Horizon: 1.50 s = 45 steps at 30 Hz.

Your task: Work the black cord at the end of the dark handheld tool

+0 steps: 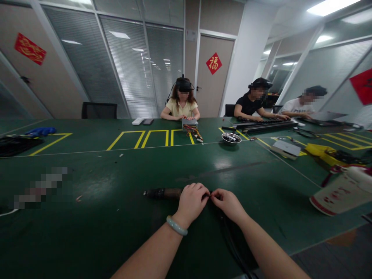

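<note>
A dark, slim cylindrical tool that looks like an electric screwdriver (167, 193) lies on the green table, its metal tip to the left. My left hand (194, 199) rests over its right end, fingers curled and thumb and forefinger pinched. Close beside it, my right hand (228, 203) is also pinched, its fingertips almost meeting those of the left. What the fingertips hold is small, dark and mostly hidden. From beneath my right hand a black cable (231, 240) runs down toward the table's near edge.
A white-and-red cup (338, 193) stands at the right. Farther back are a metal bowl (231, 138), a silver box (286, 148) and a wired metal unit (190, 124). A blurred-out object (40, 188) lies left. Several people sit working across the table (130, 174).
</note>
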{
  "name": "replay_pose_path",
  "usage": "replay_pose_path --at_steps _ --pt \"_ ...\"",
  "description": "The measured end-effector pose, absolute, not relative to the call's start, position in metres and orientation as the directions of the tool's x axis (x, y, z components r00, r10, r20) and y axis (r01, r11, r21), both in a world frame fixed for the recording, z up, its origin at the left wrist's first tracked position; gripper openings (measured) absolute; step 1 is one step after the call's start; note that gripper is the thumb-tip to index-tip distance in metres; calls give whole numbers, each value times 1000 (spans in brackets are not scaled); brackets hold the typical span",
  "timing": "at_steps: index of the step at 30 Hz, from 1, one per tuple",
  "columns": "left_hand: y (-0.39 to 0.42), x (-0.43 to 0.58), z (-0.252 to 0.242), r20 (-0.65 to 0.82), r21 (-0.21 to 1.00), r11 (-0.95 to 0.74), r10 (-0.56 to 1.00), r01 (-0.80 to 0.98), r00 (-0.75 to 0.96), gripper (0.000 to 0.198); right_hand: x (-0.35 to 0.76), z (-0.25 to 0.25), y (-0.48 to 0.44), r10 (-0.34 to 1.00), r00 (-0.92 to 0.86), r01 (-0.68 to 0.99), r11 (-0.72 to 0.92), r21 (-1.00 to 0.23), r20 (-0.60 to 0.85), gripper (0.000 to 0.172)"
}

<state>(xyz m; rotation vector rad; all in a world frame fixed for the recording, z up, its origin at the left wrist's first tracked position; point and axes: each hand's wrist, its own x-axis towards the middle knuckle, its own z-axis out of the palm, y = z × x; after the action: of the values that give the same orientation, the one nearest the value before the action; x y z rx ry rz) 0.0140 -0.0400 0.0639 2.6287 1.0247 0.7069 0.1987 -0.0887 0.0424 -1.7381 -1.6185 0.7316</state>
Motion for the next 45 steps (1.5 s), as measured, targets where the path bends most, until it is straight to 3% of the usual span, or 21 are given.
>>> replay_pose_path --at_steps 45 --pt "-42 12 67 352 389 -727 685 567 638 12 192 46 -91 996 83 658 -46 -752 12 23"
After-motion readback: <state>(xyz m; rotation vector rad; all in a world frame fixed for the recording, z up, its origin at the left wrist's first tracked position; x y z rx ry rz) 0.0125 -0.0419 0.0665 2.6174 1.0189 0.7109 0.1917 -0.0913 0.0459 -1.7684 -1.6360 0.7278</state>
